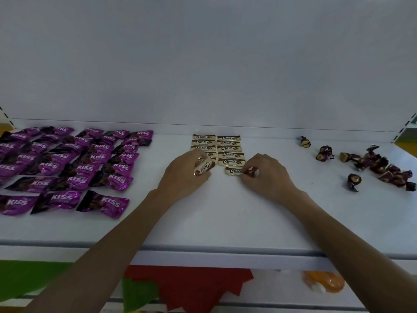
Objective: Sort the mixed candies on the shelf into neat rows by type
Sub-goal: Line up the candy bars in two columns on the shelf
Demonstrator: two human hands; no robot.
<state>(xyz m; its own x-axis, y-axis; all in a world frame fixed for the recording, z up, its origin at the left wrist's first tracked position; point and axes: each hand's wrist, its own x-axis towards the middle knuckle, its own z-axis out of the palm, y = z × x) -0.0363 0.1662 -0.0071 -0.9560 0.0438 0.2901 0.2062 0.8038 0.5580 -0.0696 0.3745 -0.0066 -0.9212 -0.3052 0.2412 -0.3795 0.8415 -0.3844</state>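
Both forearms (pixel 126 233) cross the shelf (pixel 214 222) lip; at 11 o'clock my left hand (pixel 187 175) curls round one chocolate bar (pixel 204 168), at 1 o'clock my right hand (pixel 268 175) pinches a second bar (pixel 233 171) by its crimped end. Light, slick foil, likely to slide, so I'd grip the ends

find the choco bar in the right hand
In the head view, just right of centre, the Choco bar lies at the near end of the right Choco column, pinched by the right hand.

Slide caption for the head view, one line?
Left hand grips one cream-wrapped Choco candy while right hand pinches a second Choco candy at two Choco columns' near end.
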